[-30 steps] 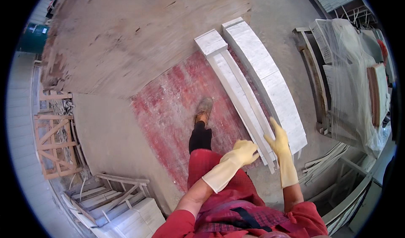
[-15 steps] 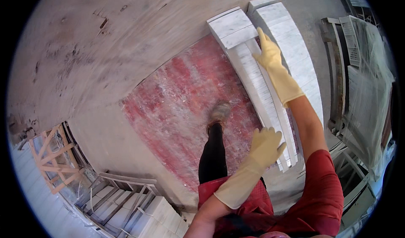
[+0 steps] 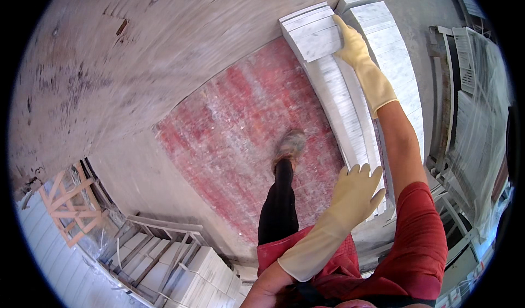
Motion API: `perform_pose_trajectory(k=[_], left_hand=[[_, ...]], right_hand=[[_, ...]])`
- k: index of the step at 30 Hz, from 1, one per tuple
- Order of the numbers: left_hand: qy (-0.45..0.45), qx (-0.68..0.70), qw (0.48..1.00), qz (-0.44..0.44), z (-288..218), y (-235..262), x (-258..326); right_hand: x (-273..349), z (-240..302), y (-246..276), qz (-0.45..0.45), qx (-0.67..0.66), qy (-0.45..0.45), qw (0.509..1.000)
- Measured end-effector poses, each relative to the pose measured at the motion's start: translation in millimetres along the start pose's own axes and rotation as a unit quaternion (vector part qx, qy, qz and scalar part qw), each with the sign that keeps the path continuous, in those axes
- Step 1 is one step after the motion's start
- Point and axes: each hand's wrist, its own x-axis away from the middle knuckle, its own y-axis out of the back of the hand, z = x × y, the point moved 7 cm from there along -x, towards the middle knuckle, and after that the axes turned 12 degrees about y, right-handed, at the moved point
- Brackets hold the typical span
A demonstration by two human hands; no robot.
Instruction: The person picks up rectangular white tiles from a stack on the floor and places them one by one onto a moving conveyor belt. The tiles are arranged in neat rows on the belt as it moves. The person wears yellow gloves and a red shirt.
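White, grey-veined stone tiles stand on edge, packed into a long row in front of me. At the far end of this row, a few tiles sit higher than the rest. Against the right ends of those raised tiles lies my right hand, in a cream rubber glove, its fingers stretched and the thumb apart. My left hand, gloved the same way, hovers over the near end of the row with spread fingers and nothing in it. Part of the near end is hidden behind it.
A second row of tiles runs along the right. Red, dusty sheeting covers the floor under my foot. Crated tiles and a wooden frame stand lower left. Plastic-wrapped goods line the right side.
My right hand has come up against the ends of the raised tiles, which now sit more evenly together. My left hand has moved right and its fingers have spread. The view has shifted slightly.
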Motion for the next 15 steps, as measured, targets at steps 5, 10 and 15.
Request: perform_pose_trajectory(k=[5, 10, 15], left_hand=[[-0.006, 0.035, 0.999, -0.013, -3, -5, -3], [-0.013, 0.057, 0.997, -0.047, -1, -3, -3], [-0.011, 0.042, 0.998, -0.039, 5, -14, 3]], right_hand=[[25, -4, -4, 0.035, 0.014, -0.041, 0.998], [31, 29, 1, 0.13, 0.219, -0.006, 0.967], [12, 54, -29, 0.127, 0.324, 0.143, 0.926]])
